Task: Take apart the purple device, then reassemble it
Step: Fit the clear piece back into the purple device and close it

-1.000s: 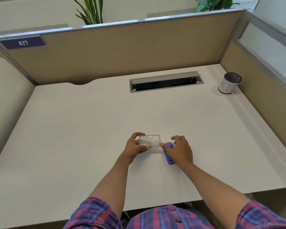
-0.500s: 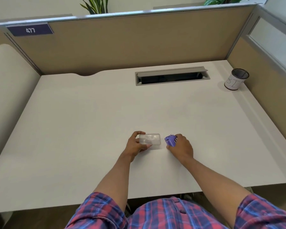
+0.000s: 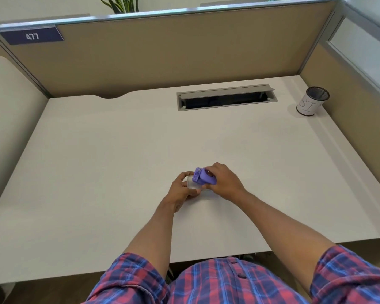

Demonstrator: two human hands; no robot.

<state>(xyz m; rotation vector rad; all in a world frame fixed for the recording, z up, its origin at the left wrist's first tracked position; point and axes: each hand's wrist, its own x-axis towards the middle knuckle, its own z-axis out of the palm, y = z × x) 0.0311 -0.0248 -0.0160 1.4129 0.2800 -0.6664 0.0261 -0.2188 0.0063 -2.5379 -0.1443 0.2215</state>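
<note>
A small purple device part (image 3: 203,177) is gripped in my right hand (image 3: 223,182), lifted just above the desk near its front middle. My left hand (image 3: 183,189) holds a clear plastic case (image 3: 192,184) on the desk. The purple part sits over the right end of the clear case, touching or nearly touching it. Most of the case is hidden by the purple part and my fingers.
The white desk (image 3: 119,161) is enclosed by tan partition walls. A grey cable slot (image 3: 226,99) lies at the back middle. A mesh pen cup (image 3: 312,101) with a white label stands at the back right corner.
My right hand picked the purple part up off the desk and carried it left, over the clear case. My left hand kept hold of the case.
</note>
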